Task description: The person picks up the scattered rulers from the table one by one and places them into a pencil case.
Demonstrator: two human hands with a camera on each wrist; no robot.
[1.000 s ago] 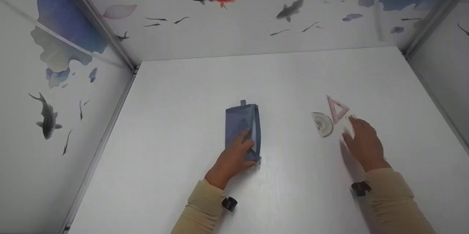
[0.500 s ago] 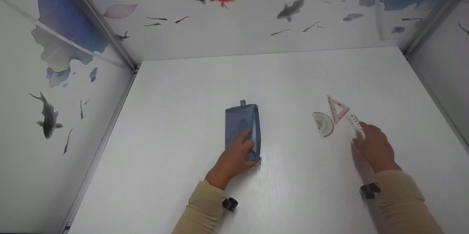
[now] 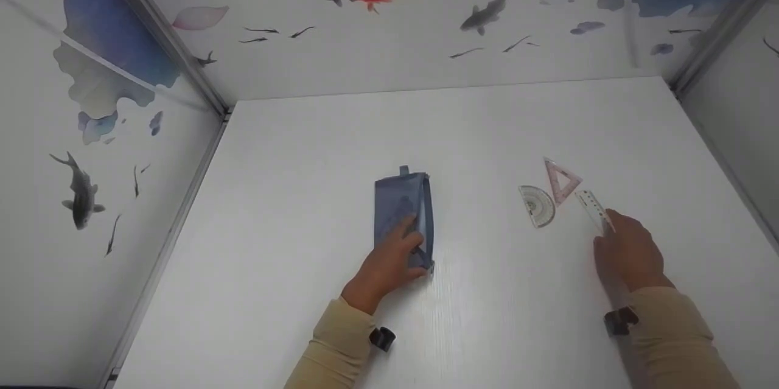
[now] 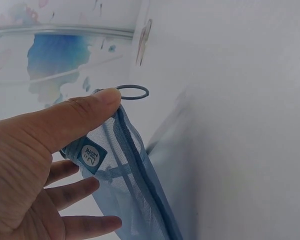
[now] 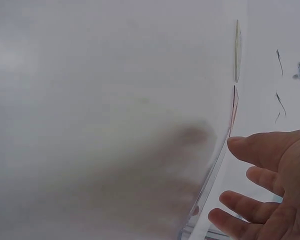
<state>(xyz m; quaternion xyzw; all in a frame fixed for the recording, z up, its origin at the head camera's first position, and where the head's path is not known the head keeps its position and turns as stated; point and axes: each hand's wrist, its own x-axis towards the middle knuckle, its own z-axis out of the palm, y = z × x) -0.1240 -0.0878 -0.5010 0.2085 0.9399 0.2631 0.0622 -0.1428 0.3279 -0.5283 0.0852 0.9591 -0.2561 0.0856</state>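
A blue mesh pencil pouch (image 3: 389, 200) lies flat, with its zip edge towards the right. My left hand (image 3: 380, 267) rests on its near half, index finger stretched across the top. The left wrist view has the left thumb (image 4: 107, 97) at the zip's corner, beside a small cord loop (image 4: 140, 92) and a label (image 4: 91, 155). Partly under my right hand (image 3: 633, 252) lies a clear ruler (image 3: 589, 201); its far end sticks out. The right wrist view shows that hand's fingers loose and apart, with the thumb tip (image 5: 235, 142) right at the ruler's edge.
Left of the ruler lie a pink set square (image 3: 551, 179) and a clear protractor (image 3: 535, 206), close together. White panels (image 3: 389, 54) printed with fish border the white table (image 3: 292, 206) at the back and sides.
My right hand has slid right and towards me along the ruler, uncovering more of it; the ruler stays in place. The left hand and pouch have not moved.
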